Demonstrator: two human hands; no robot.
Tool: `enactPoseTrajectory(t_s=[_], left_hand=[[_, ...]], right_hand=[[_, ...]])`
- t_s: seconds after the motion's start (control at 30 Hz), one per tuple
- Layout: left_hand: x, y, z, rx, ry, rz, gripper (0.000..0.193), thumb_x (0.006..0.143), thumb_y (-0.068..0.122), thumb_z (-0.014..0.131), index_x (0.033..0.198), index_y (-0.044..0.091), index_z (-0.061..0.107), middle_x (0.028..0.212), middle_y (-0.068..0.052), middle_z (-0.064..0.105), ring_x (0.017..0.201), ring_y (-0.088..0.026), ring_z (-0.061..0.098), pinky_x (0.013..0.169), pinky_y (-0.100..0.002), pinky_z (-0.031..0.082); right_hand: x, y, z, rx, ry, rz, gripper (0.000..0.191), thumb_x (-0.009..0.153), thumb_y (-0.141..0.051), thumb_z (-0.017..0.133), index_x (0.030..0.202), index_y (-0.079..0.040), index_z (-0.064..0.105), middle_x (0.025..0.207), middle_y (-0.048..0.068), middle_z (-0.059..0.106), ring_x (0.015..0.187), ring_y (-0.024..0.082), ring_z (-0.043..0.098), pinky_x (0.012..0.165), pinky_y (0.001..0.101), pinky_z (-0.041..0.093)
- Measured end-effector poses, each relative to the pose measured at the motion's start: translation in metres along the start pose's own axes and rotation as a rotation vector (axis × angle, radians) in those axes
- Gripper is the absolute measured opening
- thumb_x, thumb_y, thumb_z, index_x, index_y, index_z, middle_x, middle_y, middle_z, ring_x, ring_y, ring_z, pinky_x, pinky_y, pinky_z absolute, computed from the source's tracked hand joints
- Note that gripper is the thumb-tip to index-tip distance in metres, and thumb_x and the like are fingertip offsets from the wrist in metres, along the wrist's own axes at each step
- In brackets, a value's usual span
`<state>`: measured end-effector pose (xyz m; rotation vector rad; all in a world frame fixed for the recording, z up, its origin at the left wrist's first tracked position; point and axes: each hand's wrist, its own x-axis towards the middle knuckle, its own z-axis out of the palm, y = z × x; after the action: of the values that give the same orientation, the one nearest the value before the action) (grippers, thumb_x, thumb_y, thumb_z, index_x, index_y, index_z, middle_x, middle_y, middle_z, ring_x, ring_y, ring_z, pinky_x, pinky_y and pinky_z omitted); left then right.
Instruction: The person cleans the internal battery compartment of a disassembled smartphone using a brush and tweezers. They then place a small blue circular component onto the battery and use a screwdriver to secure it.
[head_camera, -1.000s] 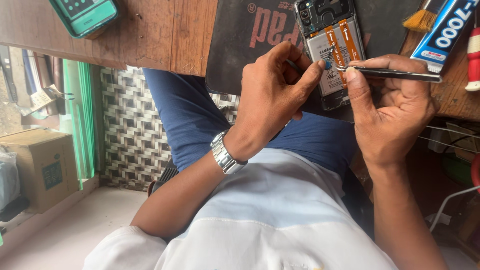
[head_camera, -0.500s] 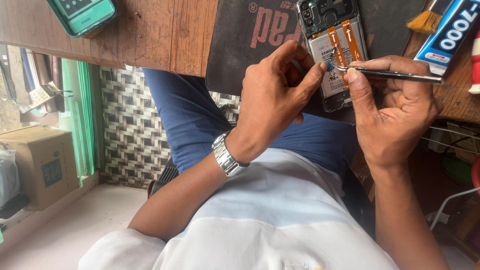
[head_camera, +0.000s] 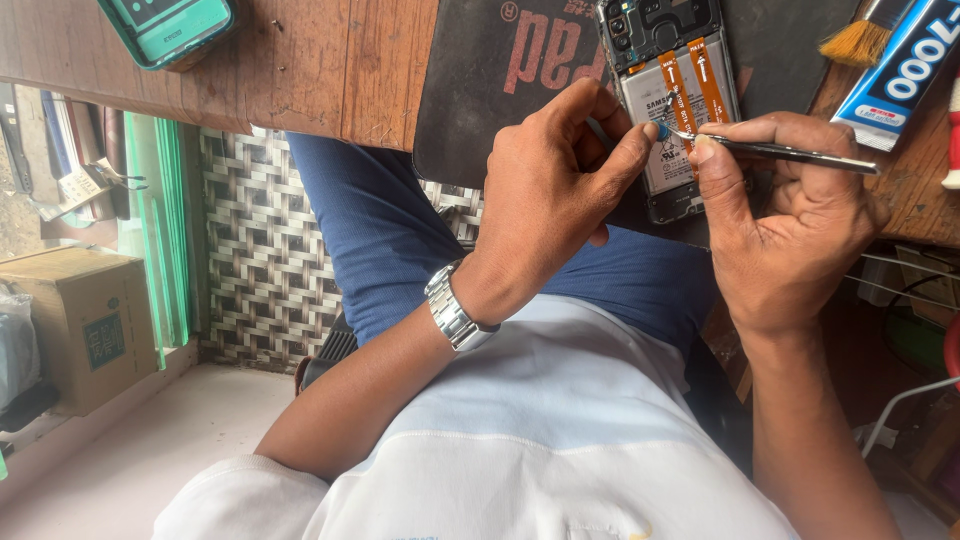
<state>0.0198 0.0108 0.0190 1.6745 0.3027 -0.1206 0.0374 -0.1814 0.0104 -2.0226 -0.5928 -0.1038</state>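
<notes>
An opened phone (head_camera: 668, 70) lies back-up on a black mat (head_camera: 500, 90), showing its battery and two orange flex cables. My left hand (head_camera: 555, 195), with a metal watch on the wrist, grips the phone's left edge, and its thumb tip presses on the battery. My right hand (head_camera: 790, 225) pinches thin metal tweezers (head_camera: 790, 152). Their tip touches the battery right beside my left thumb. The phone's lower part is hidden behind my fingers.
The mat rests on a wooden table (head_camera: 330, 60). A small brush (head_camera: 860, 40) and a blue glue box (head_camera: 915, 65) lie at the top right, and a teal device (head_camera: 170, 30) at the top left. A cardboard box (head_camera: 85, 325) stands on the floor to the left.
Both hands stay on the phone. The tweezers' tip has shifted slightly towards my left thumb on the battery.
</notes>
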Motion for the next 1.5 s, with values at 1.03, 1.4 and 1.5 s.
enactPoseTrajectory(t_s=[1.03,1.4,1.5], left_hand=[[-0.0005,-0.0052,0.0046,0.061,0.035,0.038,0.027,0.097,0.031,0.067,0.097,0.004,0.066,0.059,-0.002,0.068,0.041,-0.007,0.067,0.034,-0.019,0.051],[-0.0020,-0.0051,0.0030,0.080,0.020,0.028,0.026,0.097,0.030,0.067,0.096,0.004,0.065,0.059,-0.002,0.069,0.039,-0.008,0.066,0.033,-0.019,0.050],[-0.0019,-0.0053,0.0035,0.034,0.028,0.063,0.026,0.098,0.030,0.067,0.097,0.004,0.065,0.061,-0.002,0.069,0.042,-0.008,0.067,0.033,-0.018,0.052]], right_hand=[[0.0027,0.0077,-0.0068,0.280,0.027,0.228,0.019,0.114,0.004,0.071,0.121,0.004,0.053,0.102,0.017,0.071,0.092,0.017,0.075,0.085,0.0230,0.064],[0.0028,0.0050,-0.0074,0.282,0.048,0.209,0.022,0.116,0.004,0.072,0.121,0.003,0.051,0.109,0.018,0.071,0.099,0.017,0.075,0.091,0.0231,0.064],[0.0045,0.0023,-0.0086,0.258,0.016,0.215,0.022,0.115,0.004,0.072,0.121,0.003,0.051,0.109,0.017,0.071,0.098,0.016,0.075,0.090,0.0221,0.063]])
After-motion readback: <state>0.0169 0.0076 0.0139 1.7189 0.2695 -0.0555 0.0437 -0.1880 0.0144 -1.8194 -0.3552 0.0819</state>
